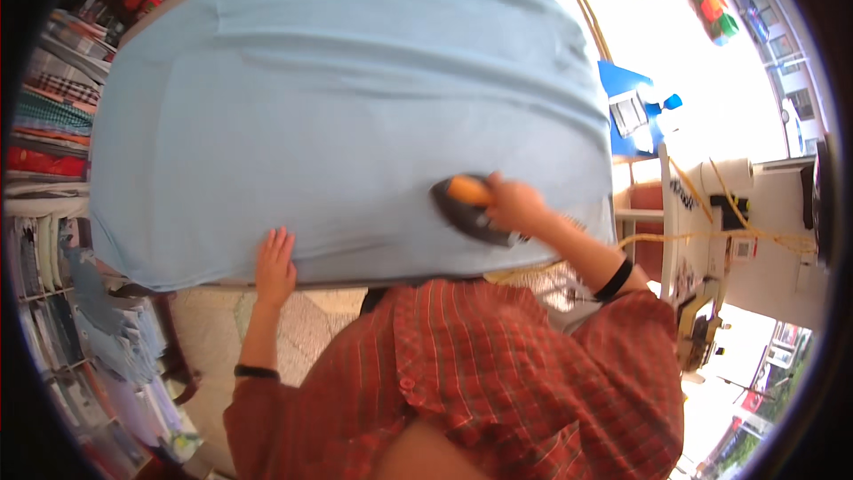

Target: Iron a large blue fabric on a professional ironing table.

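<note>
Right hand (517,204) grips the orange handle (466,189) of a dark iron (475,225), lying on pale-blue cloth (355,133). Left hand (276,271) rests flat, fingers extended, by the cloth's near edge. Iron looks heavy, rigid: handle only. Cloth seems soft; steady it edgewise.

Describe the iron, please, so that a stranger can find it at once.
A large light-blue cloth spreads across the middle of the view. On its lower right part, the right hand holds the iron. It is dark with an orange part, unlike the plain blue cloth around it.
</note>
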`<control>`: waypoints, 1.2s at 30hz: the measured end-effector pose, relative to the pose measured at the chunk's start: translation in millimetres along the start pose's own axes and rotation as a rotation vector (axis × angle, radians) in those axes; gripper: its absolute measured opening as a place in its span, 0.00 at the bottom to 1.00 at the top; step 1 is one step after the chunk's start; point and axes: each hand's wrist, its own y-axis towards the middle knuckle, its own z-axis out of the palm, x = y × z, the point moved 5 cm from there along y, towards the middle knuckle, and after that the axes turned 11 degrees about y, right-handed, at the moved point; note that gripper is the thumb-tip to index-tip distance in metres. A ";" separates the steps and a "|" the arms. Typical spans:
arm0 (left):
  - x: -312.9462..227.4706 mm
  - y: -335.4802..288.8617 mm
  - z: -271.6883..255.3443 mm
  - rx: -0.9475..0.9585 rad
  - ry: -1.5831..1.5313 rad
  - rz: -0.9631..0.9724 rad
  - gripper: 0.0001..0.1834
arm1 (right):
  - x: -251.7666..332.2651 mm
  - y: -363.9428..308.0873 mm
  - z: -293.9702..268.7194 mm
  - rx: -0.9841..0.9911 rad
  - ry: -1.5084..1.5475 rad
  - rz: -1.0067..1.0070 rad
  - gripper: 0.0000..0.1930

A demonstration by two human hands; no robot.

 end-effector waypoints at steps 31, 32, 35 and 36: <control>28.1 6.3 67.8 -0.676 -2.103 -1.237 0.23 | -207.8 -46.4 -47.8 -0.656 0.500 0.635 0.16; 43.9 -1.4 79.5 -0.763 -2.059 -1.247 0.24 | -225.1 -44.0 -44.5 -0.713 0.570 0.555 0.15; 97.8 -34.4 109.3 -0.963 -1.999 -1.218 0.25 | -211.7 -45.1 -38.5 -0.681 0.690 0.466 0.15; 102.8 -29.3 106.2 -0.933 -2.091 -1.217 0.24 | -229.5 -50.6 -39.8 -0.662 0.100 0.162 0.19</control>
